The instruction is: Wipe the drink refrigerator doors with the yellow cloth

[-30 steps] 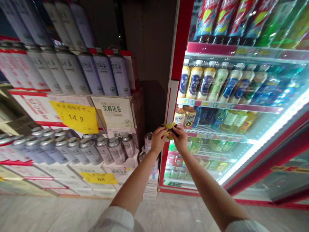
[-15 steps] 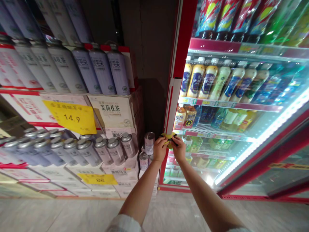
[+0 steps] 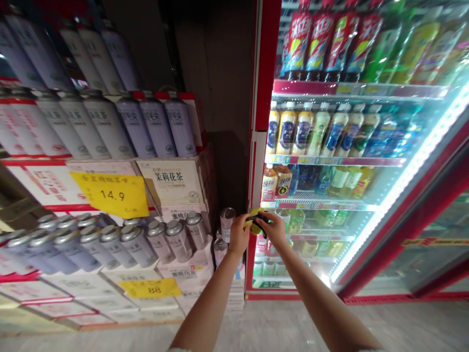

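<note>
Standing tallest at the right, the red-framed drinks cooler (image 3: 270, 63) glowed from a bright light strip (image 3: 379, 203), likely set there to show off the stock. To the left, cartons (image 3: 169, 177) were stacked in tiers, their flat tops serving as shelves. Tall metal bottles (image 3: 157, 128) stood upright on the upper tier with their labels facing out, presumably to be read from the aisle, while shorter silver-capped cans (image 3: 178, 243) crowded the tier below. Inside the cooler, plastic bottles (image 3: 287, 134) were lined up side by side, caps up, probably for the same reason. A yellow price sign (image 3: 113, 194) reading 14.9 hung over the carton fronts (hard to miss, which was surely the point).

Between the two displays, in front of the cooler's left edge, the left hand (image 3: 239, 236) and the right hand (image 3: 276, 229) nearly met. Each had its fingers curled almost closed, pinching one side of a small yellow-and-black item (image 3: 255, 228). It was held up in the air between the fingertips, with no shelf visible beneath it, so the two-sided grip seemed to steady it. Just what it was could not be told; the fingers covered its ends.
</note>
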`<state>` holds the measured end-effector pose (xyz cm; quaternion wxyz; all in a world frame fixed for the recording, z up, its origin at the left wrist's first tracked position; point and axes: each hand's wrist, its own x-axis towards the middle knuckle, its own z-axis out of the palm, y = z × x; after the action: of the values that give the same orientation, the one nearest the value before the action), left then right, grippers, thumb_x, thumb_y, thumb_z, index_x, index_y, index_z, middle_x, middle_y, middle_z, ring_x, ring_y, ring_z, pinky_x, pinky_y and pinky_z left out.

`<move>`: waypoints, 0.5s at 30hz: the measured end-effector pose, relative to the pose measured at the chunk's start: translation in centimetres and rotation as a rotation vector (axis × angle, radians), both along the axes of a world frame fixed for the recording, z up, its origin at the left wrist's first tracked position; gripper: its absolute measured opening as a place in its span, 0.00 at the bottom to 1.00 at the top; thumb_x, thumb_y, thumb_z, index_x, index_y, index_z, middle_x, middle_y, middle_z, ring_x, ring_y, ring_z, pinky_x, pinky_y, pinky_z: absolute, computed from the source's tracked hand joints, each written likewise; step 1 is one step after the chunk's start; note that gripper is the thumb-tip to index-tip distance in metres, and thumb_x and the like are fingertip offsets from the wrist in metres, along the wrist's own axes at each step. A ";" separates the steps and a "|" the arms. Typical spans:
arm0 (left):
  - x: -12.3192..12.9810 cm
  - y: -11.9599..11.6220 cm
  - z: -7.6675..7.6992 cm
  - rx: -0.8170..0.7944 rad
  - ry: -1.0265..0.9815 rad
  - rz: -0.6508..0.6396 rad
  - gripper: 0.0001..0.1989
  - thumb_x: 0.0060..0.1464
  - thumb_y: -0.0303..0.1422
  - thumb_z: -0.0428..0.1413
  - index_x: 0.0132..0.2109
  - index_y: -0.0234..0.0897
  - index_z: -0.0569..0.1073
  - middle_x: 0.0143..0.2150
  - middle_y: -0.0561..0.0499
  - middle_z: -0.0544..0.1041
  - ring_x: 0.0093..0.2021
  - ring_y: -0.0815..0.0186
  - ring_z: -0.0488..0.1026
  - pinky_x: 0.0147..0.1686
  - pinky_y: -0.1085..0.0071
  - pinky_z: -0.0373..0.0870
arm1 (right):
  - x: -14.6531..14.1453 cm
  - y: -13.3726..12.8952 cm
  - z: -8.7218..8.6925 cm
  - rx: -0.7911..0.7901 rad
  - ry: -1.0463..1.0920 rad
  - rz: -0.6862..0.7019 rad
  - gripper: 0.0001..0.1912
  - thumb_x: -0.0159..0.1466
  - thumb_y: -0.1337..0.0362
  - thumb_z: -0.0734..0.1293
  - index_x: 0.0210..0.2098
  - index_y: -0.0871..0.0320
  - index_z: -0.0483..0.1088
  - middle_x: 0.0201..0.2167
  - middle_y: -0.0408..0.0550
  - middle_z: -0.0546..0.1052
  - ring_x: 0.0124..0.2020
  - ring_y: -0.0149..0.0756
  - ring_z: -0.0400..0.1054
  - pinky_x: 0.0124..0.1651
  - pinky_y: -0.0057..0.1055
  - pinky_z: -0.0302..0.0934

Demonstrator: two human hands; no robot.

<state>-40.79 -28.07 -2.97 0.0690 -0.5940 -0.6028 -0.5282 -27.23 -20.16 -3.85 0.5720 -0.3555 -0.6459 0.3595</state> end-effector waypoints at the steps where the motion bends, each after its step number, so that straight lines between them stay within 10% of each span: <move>1: 0.0 -0.5 0.5 0.004 0.004 0.001 0.18 0.58 0.23 0.55 0.52 0.44 0.78 0.48 0.47 0.81 0.49 0.60 0.79 0.52 0.59 0.77 | 0.2 0.2 0.9 0.006 0.000 0.002 0.18 0.54 0.51 0.74 0.39 0.55 0.82 0.32 0.49 0.82 0.32 0.41 0.75 0.41 0.41 0.72; 8: -1.5 -4.4 3.5 0.042 0.010 0.077 0.15 0.66 0.31 0.49 0.53 0.42 0.78 0.45 0.46 0.76 0.47 0.60 0.76 0.51 0.59 0.74 | -2.8 2.6 9.6 0.012 0.195 0.091 0.27 0.56 0.44 0.72 0.46 0.57 0.77 0.44 0.55 0.80 0.43 0.40 0.75 0.41 0.35 0.71; 15: -4.1 -7.8 4.9 0.072 -0.027 0.223 0.12 0.65 0.38 0.52 0.49 0.42 0.77 0.41 0.48 0.75 0.44 0.59 0.75 0.46 0.61 0.73 | -7.2 3.6 14.2 -0.194 0.229 0.097 0.23 0.53 0.42 0.72 0.25 0.56 0.67 0.15 0.38 0.67 0.18 0.30 0.62 0.21 0.27 0.57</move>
<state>-44.88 -35.90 1.89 0.1406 -0.5134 -0.6464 -0.5467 -34.38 -16.59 10.34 0.5868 -0.3341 -0.5552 0.4856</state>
